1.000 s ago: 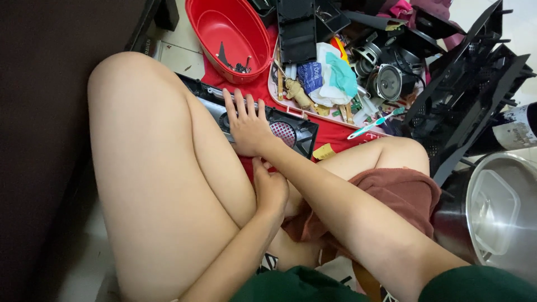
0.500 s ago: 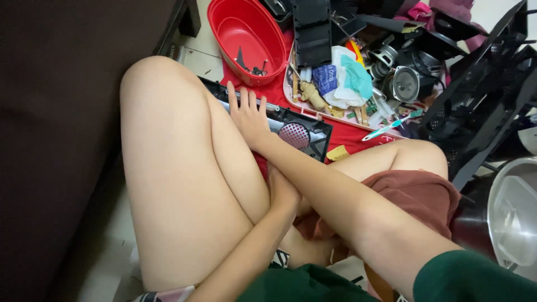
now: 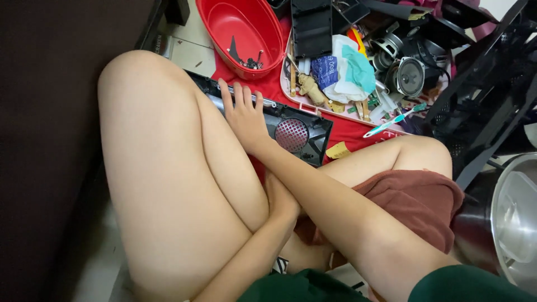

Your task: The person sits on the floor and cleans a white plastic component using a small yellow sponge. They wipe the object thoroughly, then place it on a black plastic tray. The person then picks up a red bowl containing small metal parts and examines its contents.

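A pale tiled floor point(image 3: 187, 53) shows at the top left, between a dark piece of furniture point(image 3: 50, 140) along the left side and a red cloth point(image 3: 358, 131) spread on the ground. More pale floor point(image 3: 95, 274) appears at the lower left. Lighting is even and soft; its source is not visible, possibly overhead. No wall or window is discernible.

left hand point(image 3: 281, 197) tucked under raised knee, fingers hidden. Black panel point(image 3: 291, 131) left end behind knee. Steel pot point(image 3: 512, 218) at 4 o'clock cut off.
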